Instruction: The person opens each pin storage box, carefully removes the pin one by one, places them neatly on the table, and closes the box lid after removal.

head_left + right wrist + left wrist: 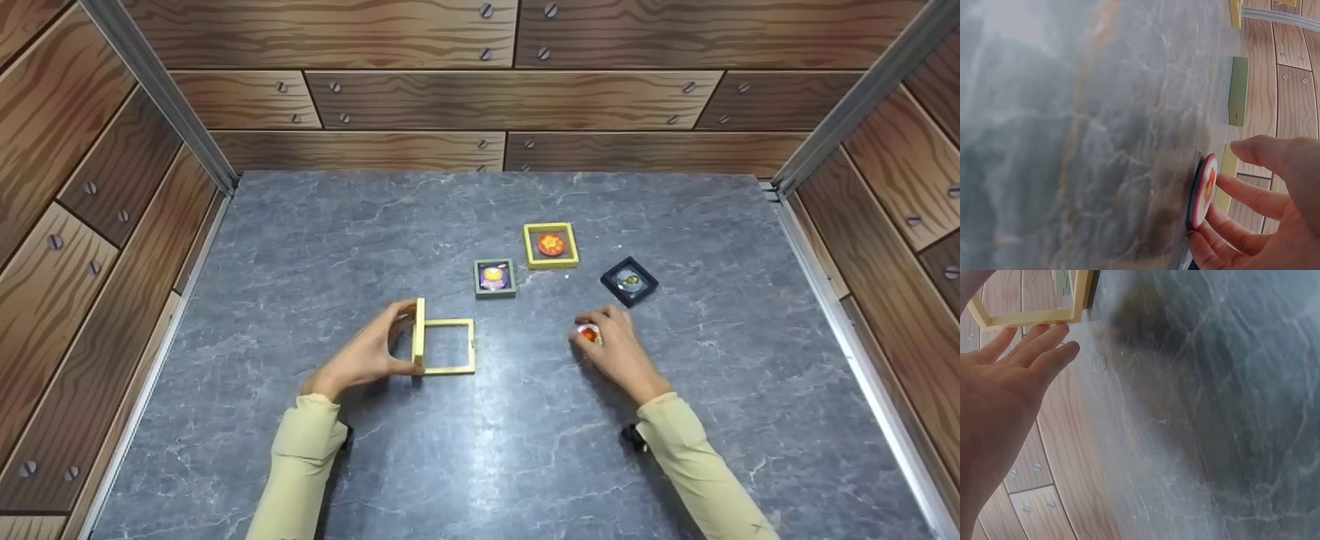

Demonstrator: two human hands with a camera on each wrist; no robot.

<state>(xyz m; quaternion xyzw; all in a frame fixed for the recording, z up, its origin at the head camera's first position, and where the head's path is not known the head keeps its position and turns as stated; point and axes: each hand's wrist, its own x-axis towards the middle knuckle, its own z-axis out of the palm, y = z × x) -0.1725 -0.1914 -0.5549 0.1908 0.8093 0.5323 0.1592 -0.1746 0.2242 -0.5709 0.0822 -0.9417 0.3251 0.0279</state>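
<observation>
On the left, my left hand (367, 349) holds the raised half of a hinged yellow frame (471, 345), thumb at its near end and fingers behind. The other half lies flat on the table. In the left wrist view, fingertips (1061, 331) touch the edge of the frame (1030, 319). My right hand (615, 349) has its fingers curved around a round badge (590, 334) with a red-orange picture, low over the tabletop. Seen from the right wrist, fingertips (1221, 179) are at the rim of the badge (1206, 191); whether it touches the table is unclear.
Beyond the hands lie a small green frame (494, 295) with a purple picture, a yellow frame (551, 263) holding an orange round piece, and a black frame (651, 284) set at an angle. Wood-patterned walls (510, 101) enclose the grey marbled table (337, 225).
</observation>
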